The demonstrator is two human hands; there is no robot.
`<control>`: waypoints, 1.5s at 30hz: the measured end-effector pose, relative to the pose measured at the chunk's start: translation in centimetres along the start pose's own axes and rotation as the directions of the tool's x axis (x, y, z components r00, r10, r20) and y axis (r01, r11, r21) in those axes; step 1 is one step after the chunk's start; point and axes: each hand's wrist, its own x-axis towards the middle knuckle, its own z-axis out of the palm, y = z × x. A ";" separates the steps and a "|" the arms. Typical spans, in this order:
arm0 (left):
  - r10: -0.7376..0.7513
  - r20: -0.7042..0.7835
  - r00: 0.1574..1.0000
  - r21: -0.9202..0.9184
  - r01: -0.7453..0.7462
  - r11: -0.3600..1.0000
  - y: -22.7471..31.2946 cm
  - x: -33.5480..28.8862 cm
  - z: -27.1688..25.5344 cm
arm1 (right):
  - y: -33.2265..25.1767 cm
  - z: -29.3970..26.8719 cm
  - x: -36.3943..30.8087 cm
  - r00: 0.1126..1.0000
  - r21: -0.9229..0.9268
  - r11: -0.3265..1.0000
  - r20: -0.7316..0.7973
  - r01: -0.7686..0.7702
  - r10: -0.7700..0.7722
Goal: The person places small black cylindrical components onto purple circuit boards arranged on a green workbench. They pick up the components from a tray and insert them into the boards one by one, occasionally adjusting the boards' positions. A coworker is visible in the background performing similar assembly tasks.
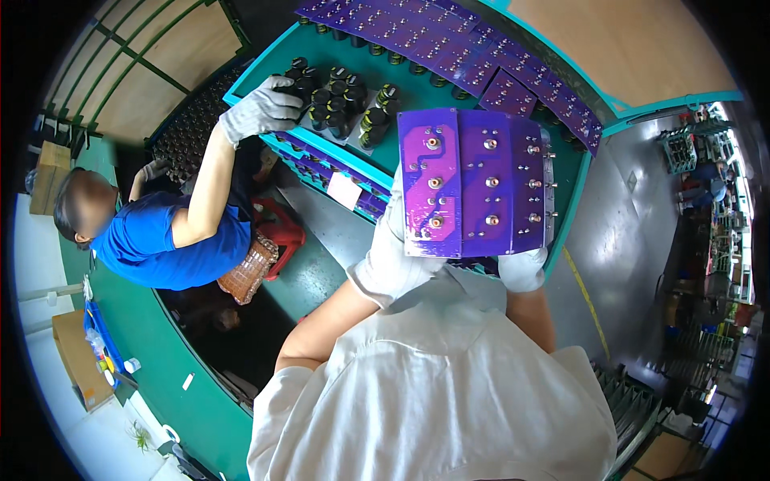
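In front of me are purple circuit boards (475,183), side by side and slightly overlapping, with metal terminals on their faces. My left hand (395,260), in a white glove, holds their left and lower side. At the lower right corner my right hand (523,271), also gloved, supports them from below. Most of my fingers are hidden behind the boards. Beyond them is a turquoise tray rack (381,170) whose upper tray bears black cylindrical capacitors (337,103). More purple boards (425,40) lie along the tray's far side, on top of capacitors.
At left a co-worker in a blue shirt (180,244) reaches a gloved hand (265,111) to the capacitors. A red stool (282,236) stands by that person. A green table (176,385) curves along the lower left. A yellow line (587,297) marks the grey floor at right.
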 end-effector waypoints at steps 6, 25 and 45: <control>-0.059 0.099 0.993 -0.101 0.069 0.993 3.8 -2.3 -1.0 | 1.7 3.6 -1.7 0.999 -0.041 0.999 -0.053 -0.003 0.001; 0.120 0.283 0.952 0.452 -0.243 0.858 9.6 -7.6 -2.6 | 5.6 8.5 -2.1 1.000 -0.011 1.000 -0.016 -0.019 0.018; 0.177 0.235 0.956 0.240 -0.234 0.942 10.2 -9.5 -2.5 | 5.8 11.3 -0.7 0.985 -0.069 0.998 0.175 0.002 0.010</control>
